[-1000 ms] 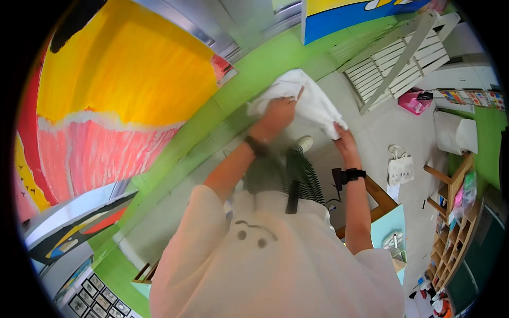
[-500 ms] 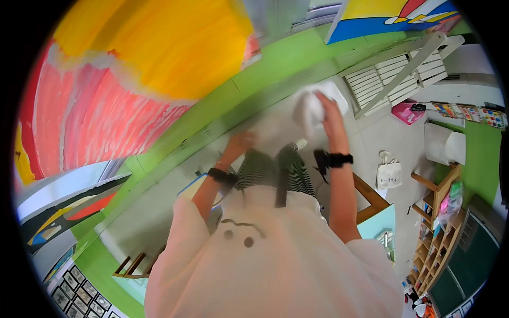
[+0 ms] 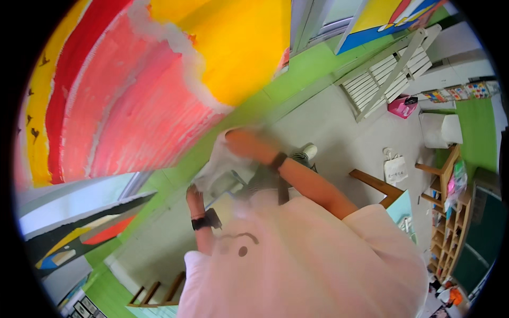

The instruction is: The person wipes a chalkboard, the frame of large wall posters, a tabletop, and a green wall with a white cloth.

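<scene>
A white cloth (image 3: pixel 217 161) hangs between my two hands, low in front of the large pink, red and yellow painting (image 3: pixel 122 90). My right hand (image 3: pixel 242 144) reaches across to the left and grips the cloth's upper end; motion smears its fingers. Lower down on the left, my left hand (image 3: pixel 194 200) has its fingers closed at the cloth's lower corner. Dark bands circle both wrists. Part of a blue-edged board (image 3: pixel 225 200) shows beyond the left wrist.
A white folding slatted chair (image 3: pixel 379 77) leans near the green wall at the far right. Past it are a pink bag (image 3: pixel 403 107), a white bin (image 3: pixel 441 130) and a tote bag (image 3: pixel 394 167) on the floor. A wooden-edged table (image 3: pixel 384 188) stands close on my right.
My right hand has swept from the right over to the left, carrying the cloth. My left hand has shifted left and down and now holds the cloth's other end. My view has turned left.
</scene>
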